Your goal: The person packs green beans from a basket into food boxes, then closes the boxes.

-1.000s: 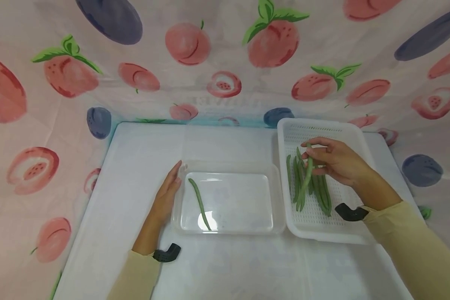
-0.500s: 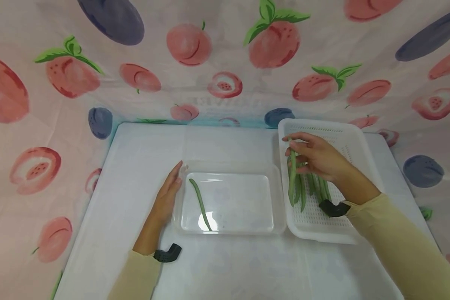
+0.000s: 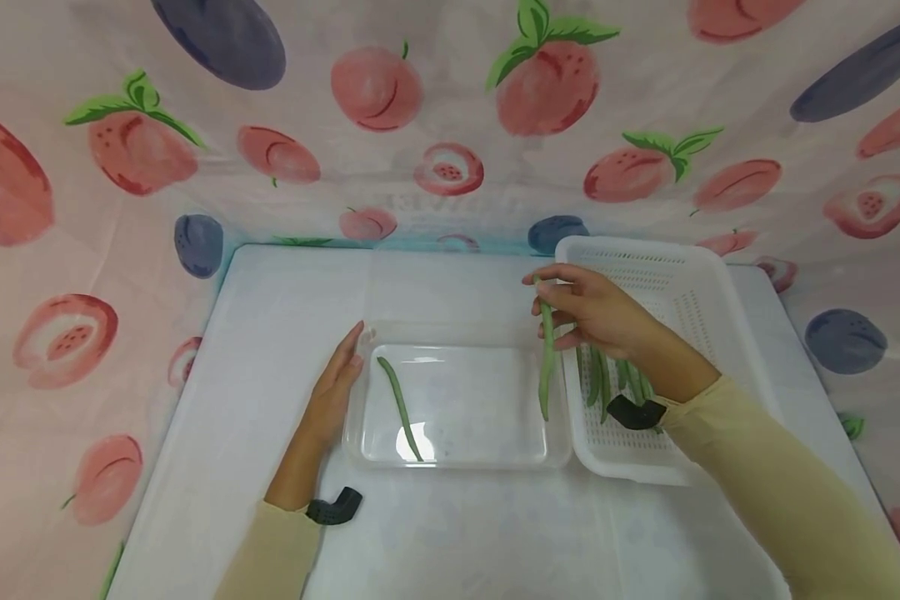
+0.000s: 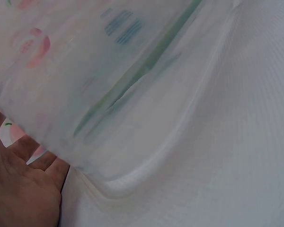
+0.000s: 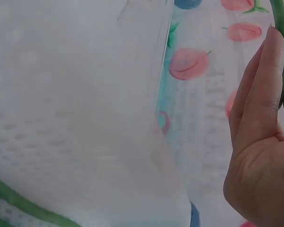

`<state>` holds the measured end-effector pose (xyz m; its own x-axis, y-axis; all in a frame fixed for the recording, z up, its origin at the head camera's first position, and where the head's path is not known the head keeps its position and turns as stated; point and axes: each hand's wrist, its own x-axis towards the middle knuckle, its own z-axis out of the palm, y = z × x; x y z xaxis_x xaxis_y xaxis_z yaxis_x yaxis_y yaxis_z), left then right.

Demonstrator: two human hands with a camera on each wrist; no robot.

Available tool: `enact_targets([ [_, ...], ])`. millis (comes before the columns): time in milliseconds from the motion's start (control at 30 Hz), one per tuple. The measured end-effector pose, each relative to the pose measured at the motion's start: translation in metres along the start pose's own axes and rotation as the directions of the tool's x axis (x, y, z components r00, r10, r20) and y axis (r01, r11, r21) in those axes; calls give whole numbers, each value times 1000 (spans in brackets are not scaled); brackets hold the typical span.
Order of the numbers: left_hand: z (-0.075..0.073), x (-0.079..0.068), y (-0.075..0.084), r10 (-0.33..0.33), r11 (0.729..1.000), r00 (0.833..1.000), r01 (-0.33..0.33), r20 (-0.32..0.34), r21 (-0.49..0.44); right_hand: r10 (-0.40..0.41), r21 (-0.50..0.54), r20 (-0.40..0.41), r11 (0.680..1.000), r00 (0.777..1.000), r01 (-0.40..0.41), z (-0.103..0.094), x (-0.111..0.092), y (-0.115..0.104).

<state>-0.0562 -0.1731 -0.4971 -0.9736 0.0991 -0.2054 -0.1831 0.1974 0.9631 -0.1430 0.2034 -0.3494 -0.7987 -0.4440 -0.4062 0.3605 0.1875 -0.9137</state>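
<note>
A green bean hangs from my right hand, pinched near its top end between thumb and fingers. It hangs over the right end of a clear plastic container. Inside that container, toward its left, lies another green bean. My left hand rests with straight fingers against the container's left wall; in the left wrist view the hand shows beside the see-through side. Several green beans lie in a white perforated basket, partly hidden under my right wrist.
The basket stands right beside the container, on a table with a white cover. A fruit-printed cloth hangs behind the table and along its sides. Each wrist wears a black camera mount.
My right hand has moved left from above the basket to the container's right end, carrying the pinched green bean. My left hand and the container have stayed in place.
</note>
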Motion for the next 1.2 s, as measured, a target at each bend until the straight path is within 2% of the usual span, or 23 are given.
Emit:
enact_targets([
  [533,0,0,-1,-5,1000,1000,5,4,1,26,-72,58,997,998,-22,43,22,-10],
  [767,0,-1,1,0,1000,1000,0,4,4,29,-87,117,996,993,-19,59,32,-9],
  [1200,-2,-1,-1,14,1000,1000,-14,21,-25,62,-101,160,994,985,-46,79,42,-2],
])
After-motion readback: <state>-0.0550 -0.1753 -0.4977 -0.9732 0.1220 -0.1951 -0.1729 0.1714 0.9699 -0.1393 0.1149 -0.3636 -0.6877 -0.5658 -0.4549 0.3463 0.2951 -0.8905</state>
